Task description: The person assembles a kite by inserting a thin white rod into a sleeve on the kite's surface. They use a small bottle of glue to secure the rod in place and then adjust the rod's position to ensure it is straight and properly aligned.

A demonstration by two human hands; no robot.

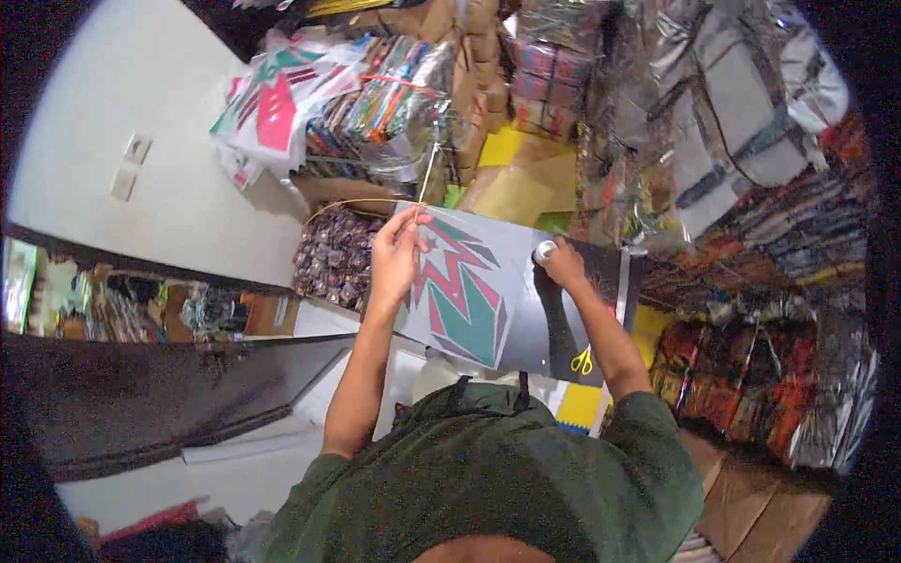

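A grey sheet [522,281] printed with a green and pink jagged pattern lies before me on a dark flat surface. At its far left edge, the fingers of my left hand [396,255] are pinched on a thin, pale cord [429,176]. One length of cord runs up and away from the fingertips; another thin strand curves off to the left. My right hand [566,266] is closed round a small white round-topped object [544,251] above the sheet's right part; its kind cannot be made out. Yellow-handled scissors [583,361] lie at the near right corner.
Beyond the sheet stand wrapped stacks of colourful packets [375,103] and a yellow carton [526,169]. Plastic-wrapped bundles [741,357] crowd the right side. A white panel [122,94] with a switch and a netted dark bundle [336,253] are at left.
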